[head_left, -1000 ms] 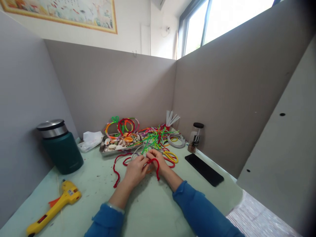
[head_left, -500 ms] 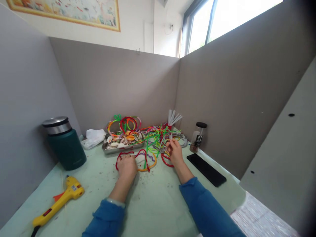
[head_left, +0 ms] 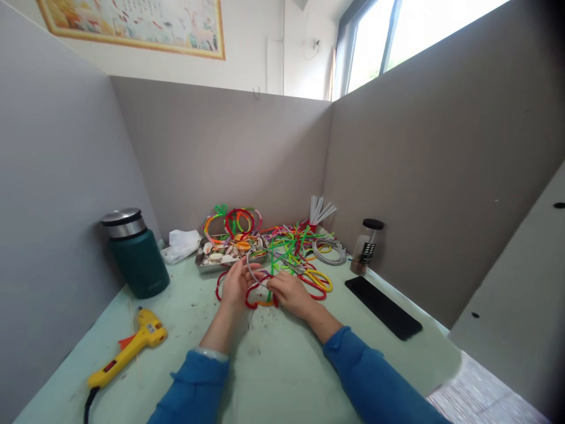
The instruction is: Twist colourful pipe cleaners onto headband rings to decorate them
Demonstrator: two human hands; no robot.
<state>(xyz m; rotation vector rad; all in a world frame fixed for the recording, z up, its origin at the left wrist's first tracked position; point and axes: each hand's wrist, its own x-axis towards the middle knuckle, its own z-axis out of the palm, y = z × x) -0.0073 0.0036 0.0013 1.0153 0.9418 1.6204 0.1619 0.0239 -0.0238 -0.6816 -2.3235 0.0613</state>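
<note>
Between my two hands a thin grey loop (head_left: pixel 249 266) stands up over the table. My right hand (head_left: pixel 289 292) pinches its lower right end. My left hand (head_left: pixel 236 284) is at the loop's left side, fingers partly spread, palm turned inward; whether it grips the loop is not clear. Beneath the hands lie red fuzzy stems (head_left: pixel 251 305) bent into curves, with an orange piece beside them. Red-handled and yellow-handled loops (head_left: pixel 324 281) lie just right of my right hand. Behind is a pile of coloured stems (head_left: pixel 289 244).
A metal tray (head_left: pixel 209 268) holds shells, with coloured rings on top. A green bottle (head_left: pixel 139 265) and a yellow glue gun (head_left: pixel 132 347) are left. Right are a grey coil (head_left: pixel 339 253), a jar (head_left: pixel 365 250) and a black slab (head_left: pixel 382 307). Partitions surround the table.
My right hand has moved left from the pile to my left hand, bringing the grey loop. My left hand has lifted off the red stems and turned. The view has shifted slightly.
</note>
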